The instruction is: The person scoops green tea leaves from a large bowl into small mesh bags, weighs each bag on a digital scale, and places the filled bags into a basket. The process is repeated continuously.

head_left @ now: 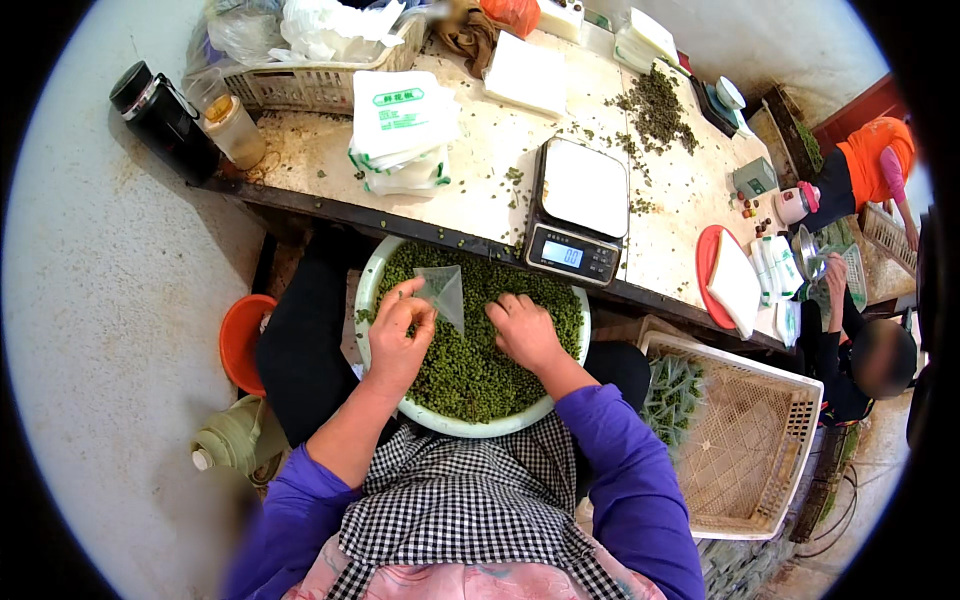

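A wide pale basin (370, 285) full of green peppercorns (465, 385) sits at my lap, against the table edge. In my left hand (400, 335), over the basin's left part, a small clear plastic bag (441, 295) is pinched between thumb and fingers. Its mouth spreads toward the middle and it looks mostly empty. My right hand (525, 332) is down at the right side of the heap, fingers curled into the peppercorns; its fingertips are partly hidden among them.
A digital scale (585, 190) stands at the table edge beyond the basin. Left of it lie stacked printed bags (400, 125). A plastic crate (745, 440) with filled bags (672, 400) is at my right, an orange bucket (240, 345) at my left. Two people work at the far right.
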